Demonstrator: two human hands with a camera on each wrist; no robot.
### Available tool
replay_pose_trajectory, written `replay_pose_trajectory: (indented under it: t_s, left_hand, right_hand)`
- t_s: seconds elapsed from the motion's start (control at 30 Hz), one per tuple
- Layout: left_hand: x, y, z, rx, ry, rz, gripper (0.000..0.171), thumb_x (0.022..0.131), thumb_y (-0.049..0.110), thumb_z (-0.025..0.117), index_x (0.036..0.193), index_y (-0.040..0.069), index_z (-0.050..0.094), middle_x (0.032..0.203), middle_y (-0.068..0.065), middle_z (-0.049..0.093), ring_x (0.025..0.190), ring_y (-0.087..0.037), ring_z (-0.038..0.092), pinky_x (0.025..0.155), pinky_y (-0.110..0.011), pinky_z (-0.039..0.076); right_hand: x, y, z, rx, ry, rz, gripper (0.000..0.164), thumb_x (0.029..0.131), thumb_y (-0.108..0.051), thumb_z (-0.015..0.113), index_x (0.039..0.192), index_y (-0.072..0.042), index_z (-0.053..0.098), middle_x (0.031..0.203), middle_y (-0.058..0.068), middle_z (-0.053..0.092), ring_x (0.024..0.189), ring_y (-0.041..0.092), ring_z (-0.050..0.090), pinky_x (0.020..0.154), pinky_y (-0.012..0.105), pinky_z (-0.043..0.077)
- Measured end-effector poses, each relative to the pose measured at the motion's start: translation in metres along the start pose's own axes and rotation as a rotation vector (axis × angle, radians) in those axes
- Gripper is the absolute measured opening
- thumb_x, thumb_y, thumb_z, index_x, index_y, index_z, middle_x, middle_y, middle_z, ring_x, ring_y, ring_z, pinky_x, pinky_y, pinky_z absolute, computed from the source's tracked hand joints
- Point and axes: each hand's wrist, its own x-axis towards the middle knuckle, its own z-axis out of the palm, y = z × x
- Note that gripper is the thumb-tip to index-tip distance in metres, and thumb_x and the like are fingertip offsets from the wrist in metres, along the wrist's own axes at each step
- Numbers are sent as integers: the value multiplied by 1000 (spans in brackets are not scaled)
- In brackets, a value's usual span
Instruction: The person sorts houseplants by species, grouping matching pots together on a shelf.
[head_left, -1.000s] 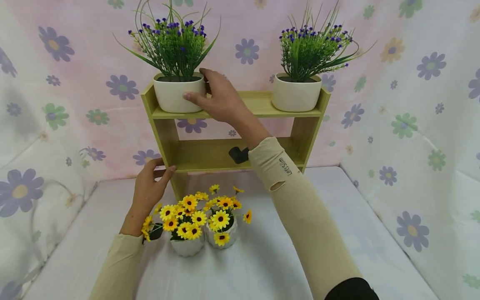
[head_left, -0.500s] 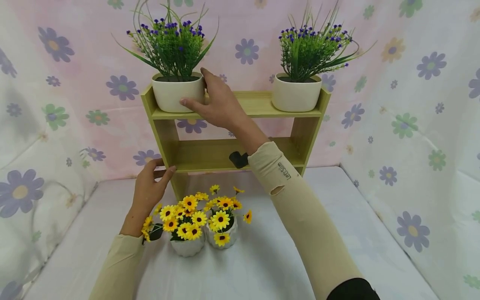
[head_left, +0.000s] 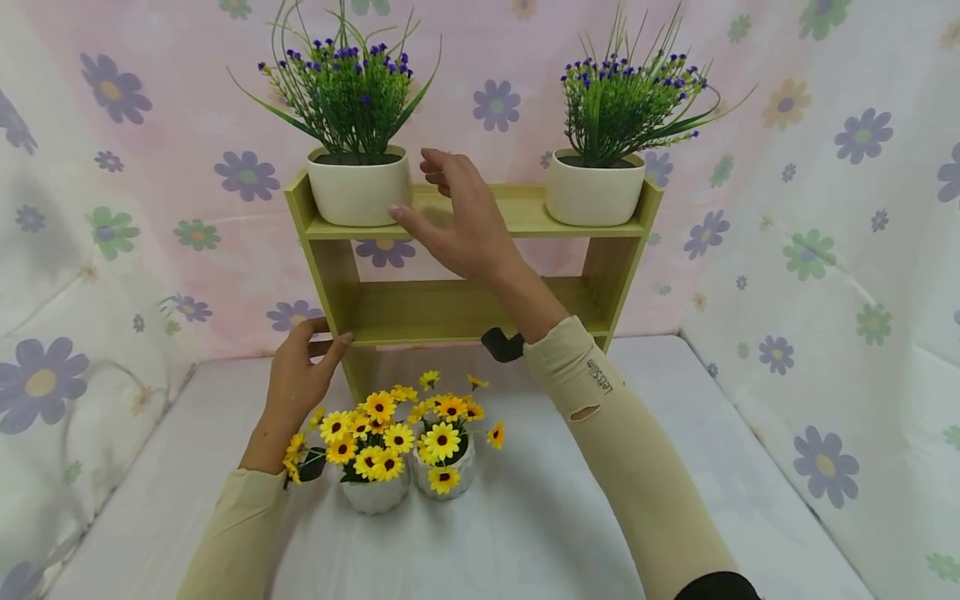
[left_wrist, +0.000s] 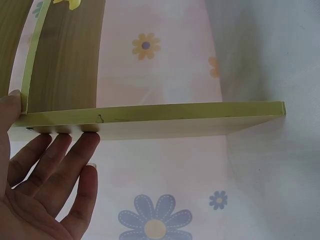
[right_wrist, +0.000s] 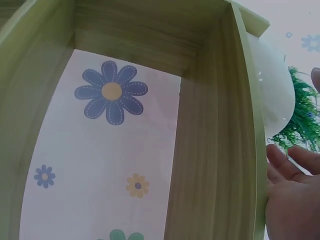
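Note:
My left hand (head_left: 300, 375) grips the left side panel of a light wooden shelf (head_left: 480, 312). In the left wrist view its thumb is at the front edge and its fingertips (left_wrist: 90, 140) press the panel's outer face. Over the top board, my right hand (head_left: 465, 221) is held with fingers spread and nothing in it, just right of a white oval flowerpot (head_left: 356, 196) of purple flowers and grass. That flowerpot stands upright at the top board's left end. A matching flowerpot (head_left: 595, 196) stands at the right end. The right wrist view shows the right hand beside the pot.
Two small white pots, a left one (head_left: 375, 497) and a right one (head_left: 450, 479), hold yellow daisy-like flowers on the white tabletop (head_left: 540, 517) before the shelf. A flower-print cloth (head_left: 495, 104) hangs behind the shelf and along both sides.
My right hand has let go of the left flowerpot and drawn back to the right and slightly down. My left hand keeps its place on the shelf.

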Motion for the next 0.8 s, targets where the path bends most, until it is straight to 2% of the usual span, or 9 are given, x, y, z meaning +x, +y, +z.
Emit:
replay_pose_trajectory:
  t_s: [0.2,0.33,0.47,0.57,0.73,0.8]
  left_hand:
    - [0,-1,1,-1,2,1,58,108,42,62,145,-2,53,143,-24,60,121,-47,68,97,-65,57]
    - [0,0,1,1,8,7,57,108,41,62,145,-2,53,143,-25,60,121,-48,69,97,-65,57]
    - [0,0,1,-1,7,9,57,108,41,62,145,-2,53,142,-25,60,120,-48,69,97,-65,57]
    - [0,0,1,1,3,3,58,108,42,62,145,-1,53,142,-24,60,121,-47,68,98,-65,57]
    - [-1,0,1,1,0,-3,58,108,43,61,145,0,53,142,-24,60,121,-47,68,98,-65,56]
    - [-1,0,0,0,0,-5,58,108,43,61,145,-1,53,142,-24,60,121,-47,68,98,-65,56]
  right_hand:
    - [-26,8,-4,30,77,-256,61,99,-22,75,151,1,52,149,15,58,141,17,53,121,27,39]
    - [-43,9,-6,76,102,-366,57,97,-15,76,148,0,56,147,17,60,140,21,53,123,34,39]
    - [-63,8,-9,88,106,-395,56,95,-13,76,145,2,57,144,20,61,138,24,55,121,38,42]
    - [-79,11,-10,100,102,-385,55,95,-16,75,144,2,57,143,19,63,137,25,56,118,40,45]
    - [-108,24,-12,113,93,-356,54,103,-32,70,144,1,58,141,16,64,132,26,60,114,43,48]
    - [-120,32,-12,116,87,-332,52,104,-32,69,143,0,58,140,15,65,130,26,60,113,43,49]
